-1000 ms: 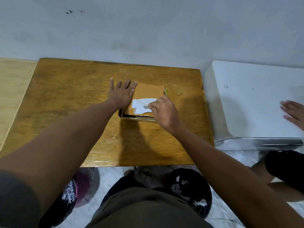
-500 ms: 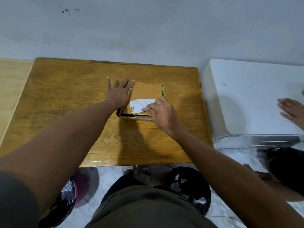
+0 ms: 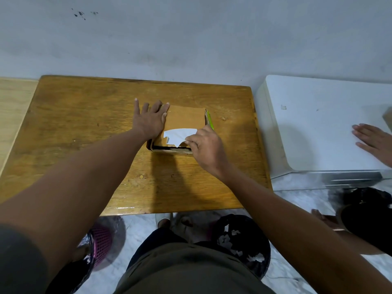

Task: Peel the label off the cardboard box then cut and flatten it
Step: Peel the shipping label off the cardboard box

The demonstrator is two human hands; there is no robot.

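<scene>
Low wooden table (image 3: 84, 128) with a glossy varnished top, pushed up against a pale grey wall (image 3: 191, 39) that's got a few dark specks high up on the left. The floor (image 3: 297, 200) looks like white marble tile, and there's a white appliance-looking unit (image 3: 318, 124) just right of the table with someone else's hand (image 3: 373, 141) resting flat on it. Down by the near edge of the table sit two bins: a purple basket (image 3: 101, 240) on the left and a black-lined bin (image 3: 241, 242) with white paper scraps in it on the right. The cardboard box (image 3: 184, 119) sits roughly mid-table, a bit right of centre, squarish so no real long axis that I can make out, its sides about parallel to the table edges and its open dark gap facing the person. The white label (image 3: 178, 136), torn and ragged, runs left to right along the near part of the top face. Left hand (image 3: 150, 122) lies flat with fingers spread, pressing on the box's left side. Right hand (image 3: 205, 147) pinches the label's right end between thumb and fingertips. Something green (image 3: 210, 122) pokes out along the box's right side, can't tell what.
</scene>
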